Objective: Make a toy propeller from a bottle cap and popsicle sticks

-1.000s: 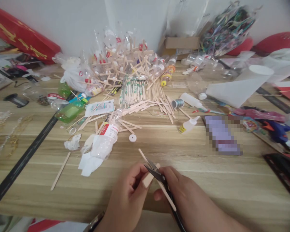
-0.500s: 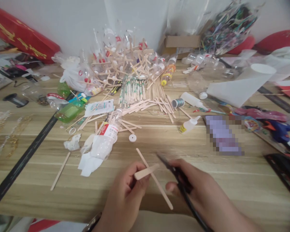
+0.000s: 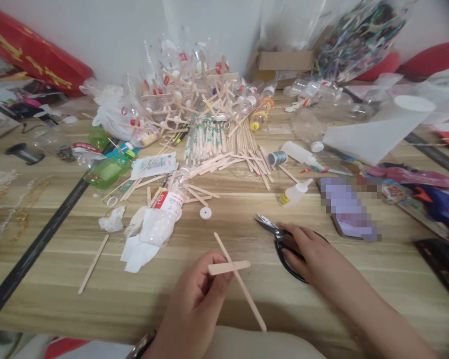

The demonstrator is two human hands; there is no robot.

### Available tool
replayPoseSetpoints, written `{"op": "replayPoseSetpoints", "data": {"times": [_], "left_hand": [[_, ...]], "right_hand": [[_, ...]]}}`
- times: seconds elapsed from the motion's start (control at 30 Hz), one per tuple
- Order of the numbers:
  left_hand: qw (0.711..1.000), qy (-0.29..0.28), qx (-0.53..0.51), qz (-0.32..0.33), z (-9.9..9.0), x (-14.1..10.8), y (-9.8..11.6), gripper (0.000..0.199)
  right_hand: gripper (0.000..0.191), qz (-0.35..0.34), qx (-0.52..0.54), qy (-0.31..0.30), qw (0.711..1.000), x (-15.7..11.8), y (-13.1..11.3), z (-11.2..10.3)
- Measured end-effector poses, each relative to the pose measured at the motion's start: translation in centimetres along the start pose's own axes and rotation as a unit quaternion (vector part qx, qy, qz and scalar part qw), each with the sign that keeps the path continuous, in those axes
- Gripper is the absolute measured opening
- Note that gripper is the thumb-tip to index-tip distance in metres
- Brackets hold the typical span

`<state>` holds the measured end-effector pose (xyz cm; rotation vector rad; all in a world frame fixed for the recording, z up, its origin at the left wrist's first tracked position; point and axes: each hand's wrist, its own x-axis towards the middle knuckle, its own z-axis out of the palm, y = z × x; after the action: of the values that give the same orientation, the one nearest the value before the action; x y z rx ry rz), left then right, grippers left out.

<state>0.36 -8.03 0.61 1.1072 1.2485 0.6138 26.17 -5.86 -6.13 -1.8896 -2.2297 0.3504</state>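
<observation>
My left hand (image 3: 194, 299) pinches two crossed wooden craft sticks (image 3: 246, 288), a long one slanting down to the right and a shorter one lying across it. To the right, my right hand (image 3: 318, 257) has its fingers at the black handles of the scissors (image 3: 267, 224), which rest on or just over the tabletop with blades pointing up-left. A white disc with a centre hole (image 3: 205, 213) lies beyond the left hand. Past the scissors stands a small glue bottle (image 3: 294, 193), tilted on its side. A single craft stick (image 3: 93, 264) lies at the left.
A clear plastic bottle (image 3: 159, 222) lies on white paper. Behind it are loose sticks (image 3: 224, 164), wrapped sticks (image 3: 207, 139) and a heap of bottles with stick crosses. A blurred phone (image 3: 346, 207), thread spool (image 3: 277, 158) and white paper cone (image 3: 374, 129) are on the right.
My right hand has moved away to the right and forward, bringing the scissors down to the tabletop beyond the crossed sticks. My left hand keeps its pinch, almost unmoved.
</observation>
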Motion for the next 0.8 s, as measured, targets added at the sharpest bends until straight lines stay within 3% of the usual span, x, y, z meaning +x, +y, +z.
{"op": "replayPoseSetpoints", "data": {"times": [0.07,0.13,0.2,0.3,0.4,0.5,0.67,0.8], "left_hand": [[1.0,0.0,0.012,0.002,-0.1,0.0,-0.2,0.046],[1.0,-0.007,0.019,0.004,-0.2,0.2,-0.3,0.045],[1.0,-0.02,0.015,0.002,-0.3,0.4,-0.3,0.044],[0.999,-0.03,-0.019,0.008,-0.5,0.5,-0.2,0.041],[0.998,-0.025,-0.056,-0.005,-0.9,0.3,-0.1,0.041],[0.994,-0.033,-0.086,-0.053,-1.1,0.1,-0.2,0.042],[0.979,-0.096,-0.119,-0.133,-1.3,1.1,0.0,0.034],[0.966,-0.125,-0.164,-0.157,-1.6,2.2,-0.7,0.031]], "right_hand": [[0.034,-0.013,-0.054,0.008,0.998,-0.2,-1.0,-1.3],[0.029,-0.046,-0.04,0.06,0.996,-0.3,-3.1,-2.9],[0.026,-0.132,0.1,0.086,0.982,-0.1,-5.6,-4.0],[0.02,-0.208,0.304,0.032,0.929,0.5,-8.9,-4.0],[0.012,-0.166,0.423,0.001,0.891,1.1,-10.2,-2.6],[0.018,-0.128,0.501,-0.023,0.856,1.4,-9.9,-1.3],[0.021,-0.114,0.581,-0.081,0.802,1.6,-8.9,0.2],[0.02,-0.086,0.614,-0.108,0.777,1.8,-8.6,1.0]]}}
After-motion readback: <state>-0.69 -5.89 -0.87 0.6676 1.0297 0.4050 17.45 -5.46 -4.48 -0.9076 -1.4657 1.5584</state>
